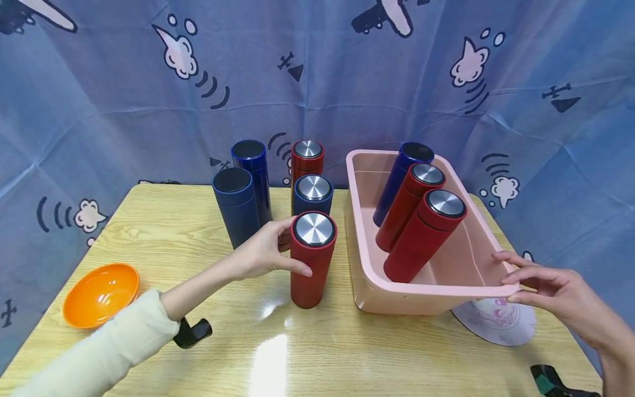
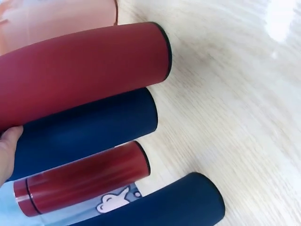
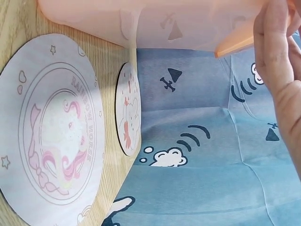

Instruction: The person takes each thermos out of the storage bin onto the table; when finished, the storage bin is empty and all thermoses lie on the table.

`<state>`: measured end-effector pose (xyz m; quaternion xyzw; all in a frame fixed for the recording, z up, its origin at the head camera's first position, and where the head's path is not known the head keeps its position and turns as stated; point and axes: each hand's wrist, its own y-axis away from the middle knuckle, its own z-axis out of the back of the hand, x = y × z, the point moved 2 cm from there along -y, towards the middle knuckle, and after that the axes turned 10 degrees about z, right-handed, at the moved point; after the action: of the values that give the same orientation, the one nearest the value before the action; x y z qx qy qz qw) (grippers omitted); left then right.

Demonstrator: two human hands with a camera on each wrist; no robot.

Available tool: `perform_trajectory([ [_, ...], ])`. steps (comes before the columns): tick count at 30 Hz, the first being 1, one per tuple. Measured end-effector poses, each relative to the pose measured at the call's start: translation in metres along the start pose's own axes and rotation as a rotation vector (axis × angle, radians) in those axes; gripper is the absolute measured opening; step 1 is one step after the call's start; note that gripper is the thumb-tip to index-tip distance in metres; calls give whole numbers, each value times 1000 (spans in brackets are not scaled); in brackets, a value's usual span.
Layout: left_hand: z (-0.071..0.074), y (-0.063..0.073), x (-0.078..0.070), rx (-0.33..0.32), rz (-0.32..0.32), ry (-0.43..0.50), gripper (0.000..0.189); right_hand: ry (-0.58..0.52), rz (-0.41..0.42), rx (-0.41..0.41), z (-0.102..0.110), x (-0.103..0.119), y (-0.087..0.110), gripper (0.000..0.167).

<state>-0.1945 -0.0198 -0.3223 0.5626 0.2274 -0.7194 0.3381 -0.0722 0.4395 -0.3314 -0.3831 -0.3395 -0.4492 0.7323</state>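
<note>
Blue patterned curtain [image 1: 307,94] behind, wood-look worktop [image 1: 377,353] below. Far L: orange bowl [image 1: 101,295]. Next, matte navy bottle [image 1: 238,215] w/ black lid, glossy blue bottle [image 1: 255,168] just behind it. Then L hand [image 1: 268,251]: thumb on near side of big matte red bottle [image 1: 312,270], other fingers behind its L side, so clamped on the body. That bottle's approx mid-worktop, upright, between the dark bottles and the bin; can't tell if base touches down. Behind it: silver-lid navy bottle [image 1: 312,207], then slim red bottle [image 1: 307,162].

Handling: looks stiff + hard-walled, prob. fairly heavy if full. Matte coat should grip OK, but it's smooth + round, so may twist or slip. Best hold = mid-body, thumb opp. fingers; avoid lid, might unscrew. Tall, so tippy if bumped up top.

R of that: pink bin [image 1: 407,302] w/ blue bottle [image 1: 392,182], glossy red bottle [image 1: 407,204] and wide red bottle [image 1: 421,237] inside, back to front. Round mat [image 1: 496,325] by bin's near-R corner. Far R, R hand [image 1: 550,281]: thumb + fingers pinching bin rim there.
</note>
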Motion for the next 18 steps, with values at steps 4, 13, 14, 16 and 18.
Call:
perform_trajectory([
  [4,0,-1,4,1,-14,-4,73,-13,3,5,0,1,-1,26],
  [13,1,-3,7,20,31,17,70,-11,-16,3,0,0,0,25],
  [14,2,-2,8,12,50,9,70,-11,-19,2,0,0,0,25],
  [16,5,2,12,-7,79,-10,67,-16,-17,2,0,0,0,25],
  [18,10,8,15,-30,101,-17,66,-32,-9,2,-1,0,0,25],
])
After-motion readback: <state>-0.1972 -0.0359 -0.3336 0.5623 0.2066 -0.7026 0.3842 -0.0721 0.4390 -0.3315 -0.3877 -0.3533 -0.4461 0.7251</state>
